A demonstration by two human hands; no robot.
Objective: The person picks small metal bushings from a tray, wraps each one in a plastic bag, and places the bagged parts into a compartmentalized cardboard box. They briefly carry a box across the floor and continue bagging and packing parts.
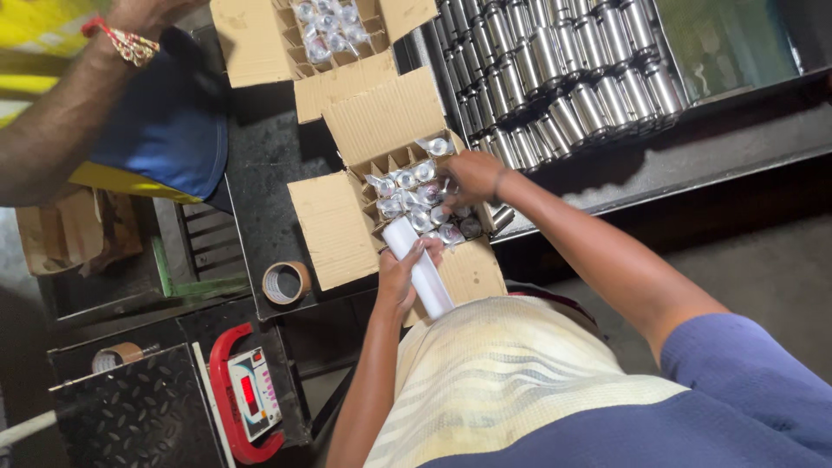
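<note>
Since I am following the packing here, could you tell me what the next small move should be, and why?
Probably the right hand should settle its wrapped metal cylinder into a free cell of the divided carton. That hand is already inside the carton among the wrapped cylinders, while the left hand holds a white roll at the carton's near edge.

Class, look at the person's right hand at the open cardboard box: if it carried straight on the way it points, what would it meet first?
The right hand points left, into the near cardboard box. It would most likely first meet the wrapped shiny cylinders packed in the dividers, though depth is hard to judge.
</note>
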